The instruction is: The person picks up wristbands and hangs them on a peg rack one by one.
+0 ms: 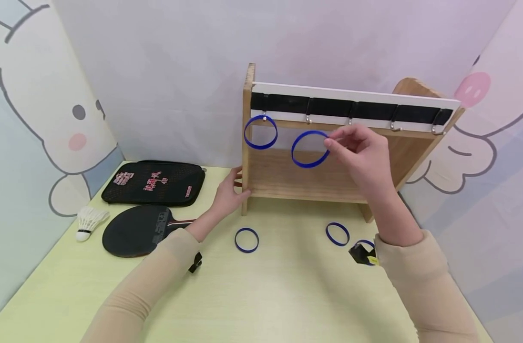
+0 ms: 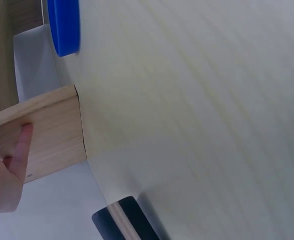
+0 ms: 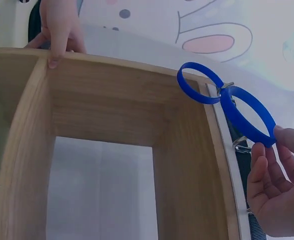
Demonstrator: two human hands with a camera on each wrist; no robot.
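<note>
Left of right grip, blue ring, rim-pinched: best aligned with hook up-left; left grip spread against rack.

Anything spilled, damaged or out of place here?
Nothing stands out: one blue ring hangs on a hook, the right hand pinches another ring, and the left hand touches the upright wooden rack.

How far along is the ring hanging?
Looks done: one blue ring hangs on the leftmost hook. In hand: the right hand pinches a second ring, not yet hooked; the left hand touches the shelf's side. Remaining: three rings on the table.
</note>
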